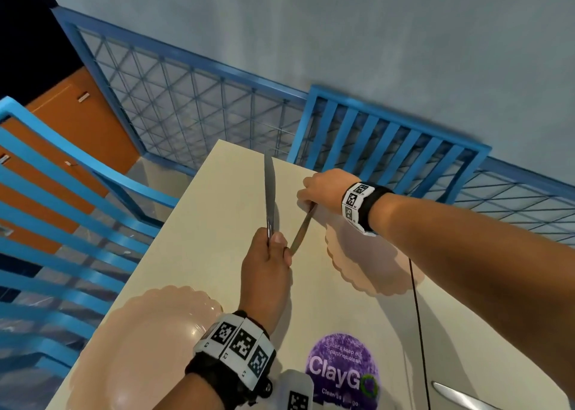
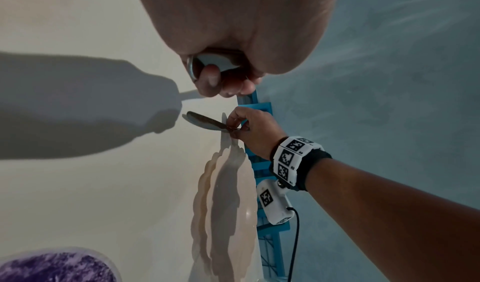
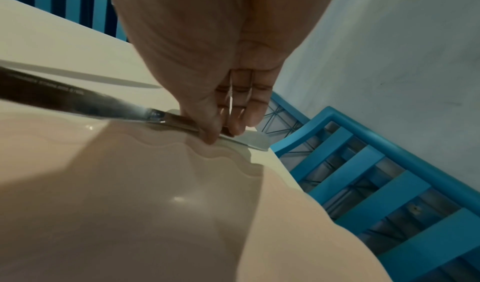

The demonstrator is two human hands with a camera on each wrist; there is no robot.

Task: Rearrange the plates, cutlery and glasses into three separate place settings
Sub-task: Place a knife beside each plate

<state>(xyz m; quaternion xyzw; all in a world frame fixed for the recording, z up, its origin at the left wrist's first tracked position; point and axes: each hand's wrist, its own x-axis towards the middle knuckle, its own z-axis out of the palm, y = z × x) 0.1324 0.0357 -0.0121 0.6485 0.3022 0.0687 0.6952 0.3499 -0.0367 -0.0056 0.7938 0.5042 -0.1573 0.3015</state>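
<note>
Cream table (image 1: 199, 223) carries my scalloped pink plastic plate (image 1: 373, 266), the far one. Just left of that plate, my left hand (image 1: 267, 272) grips an upright steel knife (image 1: 268, 191). At its far rim, my right hand (image 1: 320, 188) pinches a second steel knife (image 1: 303, 227).

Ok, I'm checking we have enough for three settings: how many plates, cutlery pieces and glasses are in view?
Pink plates: 2
Cutlery pieces: 3, one in the left hand, one in the right hand, one lying loose
Glasses: 0
Total: 5
</note>
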